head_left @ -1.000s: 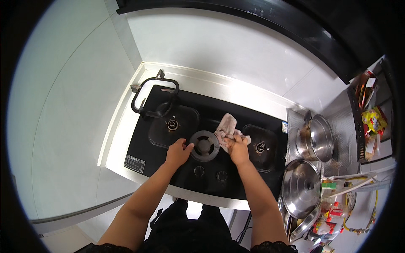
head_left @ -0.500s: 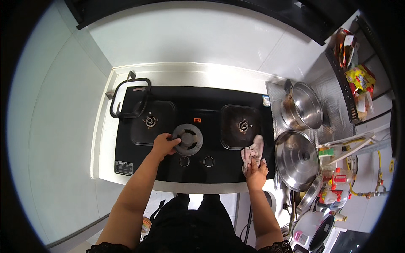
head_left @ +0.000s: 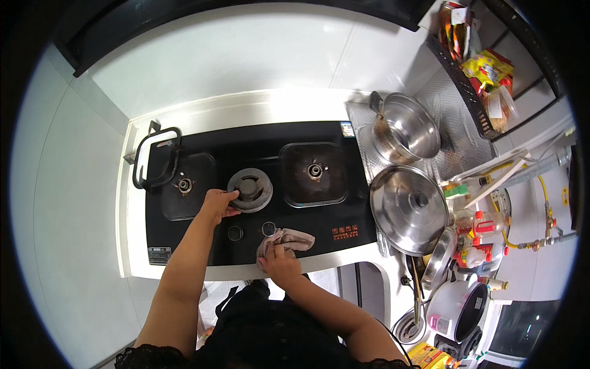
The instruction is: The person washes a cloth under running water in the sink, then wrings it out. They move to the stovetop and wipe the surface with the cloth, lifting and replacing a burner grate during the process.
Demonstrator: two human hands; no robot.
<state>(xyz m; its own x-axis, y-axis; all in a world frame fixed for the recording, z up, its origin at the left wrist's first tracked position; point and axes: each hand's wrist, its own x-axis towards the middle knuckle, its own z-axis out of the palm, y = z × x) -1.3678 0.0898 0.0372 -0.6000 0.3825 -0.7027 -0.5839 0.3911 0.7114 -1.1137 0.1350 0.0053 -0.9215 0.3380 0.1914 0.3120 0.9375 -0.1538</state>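
Note:
My left hand [head_left: 219, 206] grips the left rim of a round grey burner head [head_left: 265, 201], thumb on top and fingers at its lower edge. The burner head is over the middle of a black glass gas hob [head_left: 246, 249]; whether it rests on the glass or is slightly raised, I cannot tell. My right hand [head_left: 281, 265] holds a crumpled greyish-pink cloth [head_left: 298, 240] against the hob's front edge. The cloth touches or lies just beside the right control knob [head_left: 268, 229]. The left knob [head_left: 235, 233] shows between my arms.
Square burner wells [head_left: 313, 194] with bare gas nozzles are left and right on the hob. A black pan support [head_left: 142, 184] leans at the back left. A steel pot [head_left: 405, 129] and a large lid [head_left: 409, 212] stand to the right, with bottles [head_left: 488, 224] beyond.
My right hand has brought the cloth leftward, from beside the right burner well to the front by the knobs. My left hand keeps its hold on the burner head. The view has shifted right.

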